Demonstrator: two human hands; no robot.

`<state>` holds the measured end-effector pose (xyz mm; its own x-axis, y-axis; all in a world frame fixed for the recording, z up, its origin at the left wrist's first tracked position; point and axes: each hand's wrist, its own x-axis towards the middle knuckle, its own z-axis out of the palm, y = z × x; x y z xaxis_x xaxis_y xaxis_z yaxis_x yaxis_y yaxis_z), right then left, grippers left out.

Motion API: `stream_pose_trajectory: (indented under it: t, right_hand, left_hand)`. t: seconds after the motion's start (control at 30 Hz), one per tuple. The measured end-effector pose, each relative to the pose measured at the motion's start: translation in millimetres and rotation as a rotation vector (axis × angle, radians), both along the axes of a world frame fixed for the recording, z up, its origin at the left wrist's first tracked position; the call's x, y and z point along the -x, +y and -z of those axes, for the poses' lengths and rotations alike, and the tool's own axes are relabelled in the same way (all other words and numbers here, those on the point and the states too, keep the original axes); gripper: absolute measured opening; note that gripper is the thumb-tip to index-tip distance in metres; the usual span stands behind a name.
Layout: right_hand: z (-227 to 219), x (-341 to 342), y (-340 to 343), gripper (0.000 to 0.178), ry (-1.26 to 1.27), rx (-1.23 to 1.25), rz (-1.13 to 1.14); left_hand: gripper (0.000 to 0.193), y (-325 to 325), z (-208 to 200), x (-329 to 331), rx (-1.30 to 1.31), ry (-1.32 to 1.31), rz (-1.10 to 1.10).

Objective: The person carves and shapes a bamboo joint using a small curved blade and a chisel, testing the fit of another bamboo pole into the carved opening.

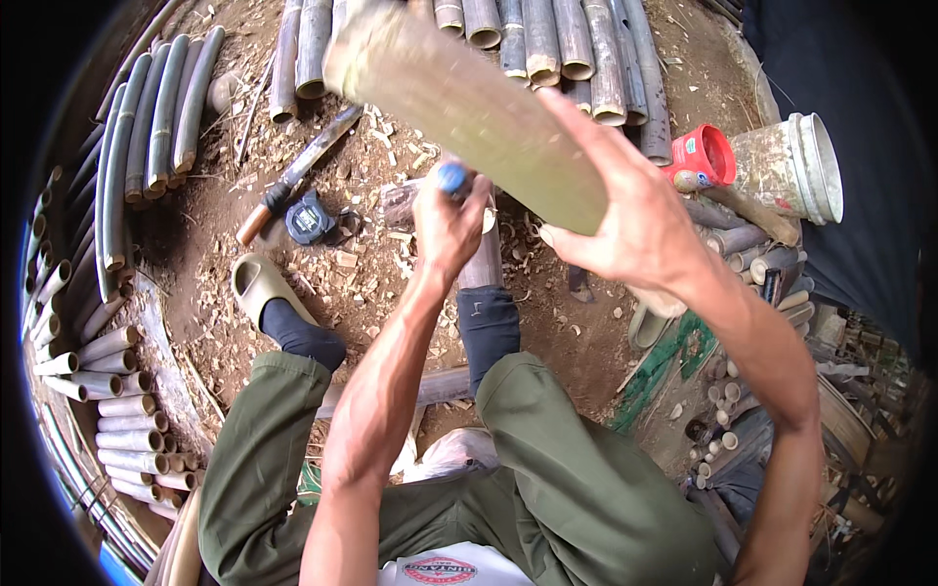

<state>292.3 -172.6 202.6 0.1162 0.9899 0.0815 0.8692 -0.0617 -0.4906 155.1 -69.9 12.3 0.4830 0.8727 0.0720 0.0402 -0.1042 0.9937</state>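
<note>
I sit over a brown dirt floor [191,259] littered with pale, curled wood chips, with bamboo around me: long, dark tubes [547,44] side by side at the far edge, a greyish-green stack [156,112] off to my left, and shorter cut lengths [132,439] piled below it, their round ends open. On my right, a glossy red bucket [705,156] stands by a stained white bucket [793,171], near dark hanging cloth [845,68]; green netting [674,366] lies crumpled lower down. My right hand [640,215] is clamped on a thick wooden piece [479,127], broad, fibrous and slightly blurred, raised above my left hand and slanting up to the left. My left hand [451,215] has its fingers curled tight around a blue-topped tool [451,178], just above a smooth bamboo tube [481,262]; I cannot tell whether they touch. A black tape measure [310,220] sits beside a long-bladed tool [303,161] with a wooden grip.
</note>
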Motion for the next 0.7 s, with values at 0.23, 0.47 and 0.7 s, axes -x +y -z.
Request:
stream_pose_trajectory:
  t: [0.23,0.47,0.7]
  right_hand:
    - [-16,-11,-26,0.1,0.358,-0.181,0.01]
    - [-11,-14,-32,0.1,0.434,-0.139,0.021]
    - [-7,-19,-26,0.102,0.445,-0.181,-0.106]
  left_hand:
    - [0.018,-38,-6,94,0.422,-0.536,-0.036]
    - [0.012,-30,0,64,0.432,-0.492,0.092]
    - [0.015,-31,1,61,0.469,-0.511,0.062]
